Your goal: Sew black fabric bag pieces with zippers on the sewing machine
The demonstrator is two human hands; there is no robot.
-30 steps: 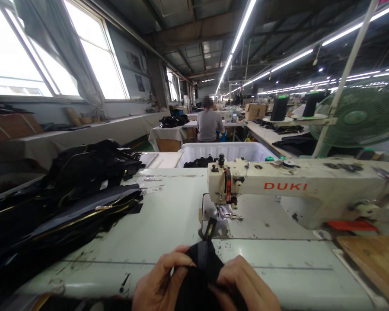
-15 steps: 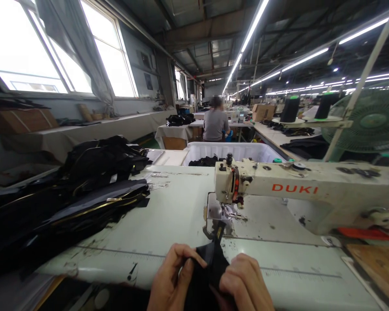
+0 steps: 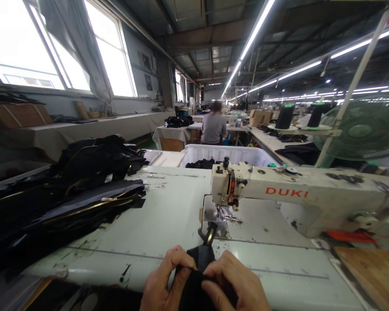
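Black fabric (image 3: 194, 287) lies between my two hands at the front edge of the sewing table. My left hand (image 3: 164, 278) pinches its left side between thumb and fingers. My right hand (image 3: 235, 280) grips the fabric from the right, with the thumb bent inward. A strip with a gold zipper (image 3: 210, 235) runs from the fabric up toward the needle area of the sewing machine (image 3: 262, 190). The strip's far end lies near the presser foot (image 3: 222, 214); whether it is under it I cannot tell. The fabric's lower part drops out of view.
A heap of black pieces with gold zippers (image 3: 84, 185) covers the table's left side. Behind the machine stands a white bin (image 3: 240, 151) holding dark fabric. Thread cones (image 3: 284, 116) and a green fan (image 3: 359, 129) are at right. A person (image 3: 214, 125) sits farther back.
My right hand has moved left, closer to my left hand, and its thumb now shows on the fabric. The fabric is bunched more between the hands. The view has shifted slightly.
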